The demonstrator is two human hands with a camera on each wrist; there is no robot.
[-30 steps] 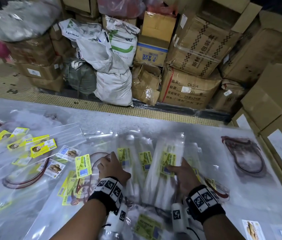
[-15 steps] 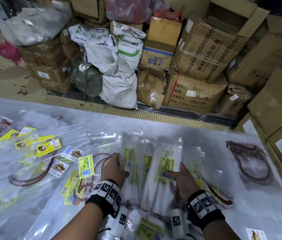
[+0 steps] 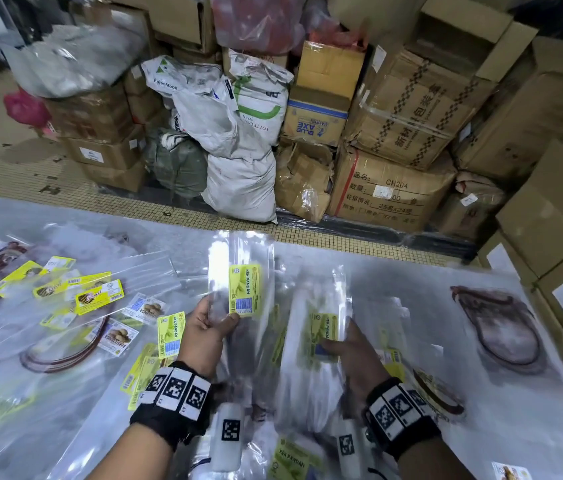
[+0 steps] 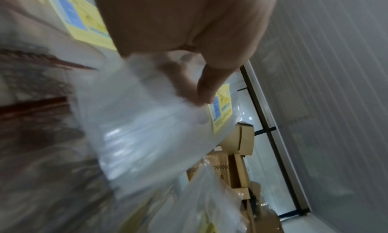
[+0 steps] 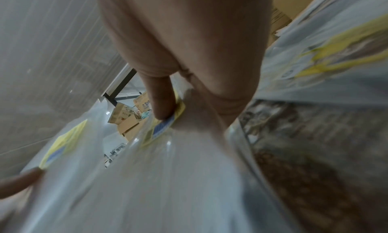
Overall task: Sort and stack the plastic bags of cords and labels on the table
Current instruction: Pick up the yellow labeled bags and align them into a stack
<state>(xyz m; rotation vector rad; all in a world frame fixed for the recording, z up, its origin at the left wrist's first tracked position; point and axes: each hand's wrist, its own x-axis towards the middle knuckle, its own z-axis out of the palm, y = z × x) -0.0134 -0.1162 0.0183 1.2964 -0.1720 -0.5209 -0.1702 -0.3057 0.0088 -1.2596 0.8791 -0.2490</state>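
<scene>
Currently the left hand (image 3: pixel 204 329) pinches the lower edge of a clear, narrow plastic bag carrying a yellow-green "KEK PANDAN" label (image 3: pixel 244 289), thumb on the front face and fingers behind; the bag stands nearly upright, raised off the table. In the left wrist view the thumb (image 4: pixel 212 85) and a fingertip meet on the film just beside the label's blue barcode patch.

The right hand (image 3: pixel 352 355) grasps a thicker bundle of clear bags with the same yellow-green label (image 3: pixel 323 332), thumb pressed on the label's lower blue patch, fingers curled behind. The bundle leans up and away from the person, its lower end among the bags near the wrists. The right wrist view confirms the thumb (image 5: pixel 161 104) clamped on the label; the rest there is motion-blurred.

The table, covered in clear plastic sheet (image 3: pixel 394 271), holds on the left a spread of clear bags with yellow labels and dark red cord loops (image 3: pixel 65 355). One bag with a coiled dark cord (image 3: pixel 501 327) lies well apart to the right. Cardboard boxes (image 3: pixel 408 109) and white woven sacks (image 3: pixel 238 161) are stacked beyond the table.
</scene>
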